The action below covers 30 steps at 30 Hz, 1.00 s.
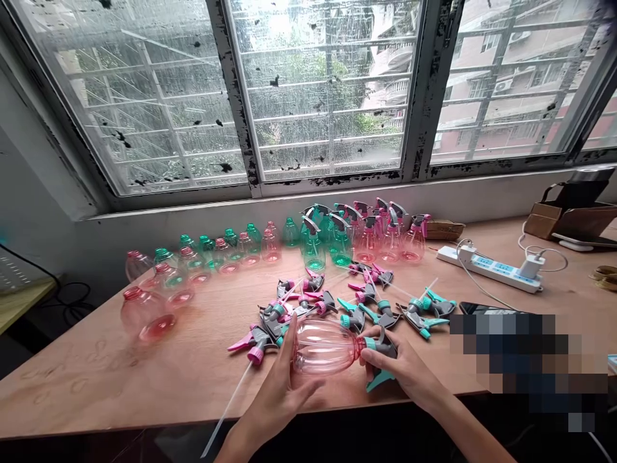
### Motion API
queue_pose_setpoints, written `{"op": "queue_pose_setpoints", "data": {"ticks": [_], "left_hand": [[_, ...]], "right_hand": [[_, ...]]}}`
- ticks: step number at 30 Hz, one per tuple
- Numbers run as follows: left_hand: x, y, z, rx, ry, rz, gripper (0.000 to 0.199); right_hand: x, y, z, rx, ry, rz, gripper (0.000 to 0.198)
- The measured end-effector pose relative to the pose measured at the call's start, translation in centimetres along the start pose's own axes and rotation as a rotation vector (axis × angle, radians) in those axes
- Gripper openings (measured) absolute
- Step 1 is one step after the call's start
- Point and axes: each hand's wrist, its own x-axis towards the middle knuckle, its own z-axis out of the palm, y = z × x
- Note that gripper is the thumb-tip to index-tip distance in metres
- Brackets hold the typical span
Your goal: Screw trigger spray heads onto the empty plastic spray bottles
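While the left hand cups a pink bottle lying sideways at the table's near edge, the right hand pinches its trigger head (grey and teal). Loose trigger heads lie just beyond; bottles line the window.

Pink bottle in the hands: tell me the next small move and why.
Probably keep twisting the teal-collared spray head onto the pink bottle. The bottle lies sideways in the left hand, the right hand has its grip around the head at the neck, and finished bottles stand capped by the window, so tightening seems to be what remains.
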Motion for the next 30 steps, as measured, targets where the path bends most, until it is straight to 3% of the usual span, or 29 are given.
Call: {"op": "queue_pose_setpoints", "data": {"ticks": [2, 6, 11, 16, 24, 30], "left_hand": [[-0.09, 0.03, -0.15, -0.022, -0.023, -0.031, 0.105], [-0.25, -0.3, -0.19, -0.093, -0.032, -0.068, 0.097], [-0.31, -0.46, 0.12, -0.093, -0.006, 0.026, 0.085], [-0.18, 0.14, 0.01, -0.202, -0.034, -0.043, 0.105], [-0.28, -0.13, 0.14, -0.181, -0.022, -0.004, 0.091], [-0.15, 0.24, -0.2, -0.19, -0.059, -0.044, 0.108]], "right_hand": [[-0.11, -0.12, 0.08, -0.006, -0.004, 0.007, 0.035], [-0.16, -0.19, 0.17, -0.011, 0.005, 0.006, 0.036], [0.01, 0.17, 0.05, 0.025, 0.004, -0.019, 0.031], [-0.1, -0.12, 0.14, -0.026, -0.011, 0.008, 0.036], [-0.04, -0.22, 0.06, -0.007, 0.001, 0.018, 0.038], [-0.15, -0.43, 0.2, -0.028, -0.016, 0.03, 0.038]]}}
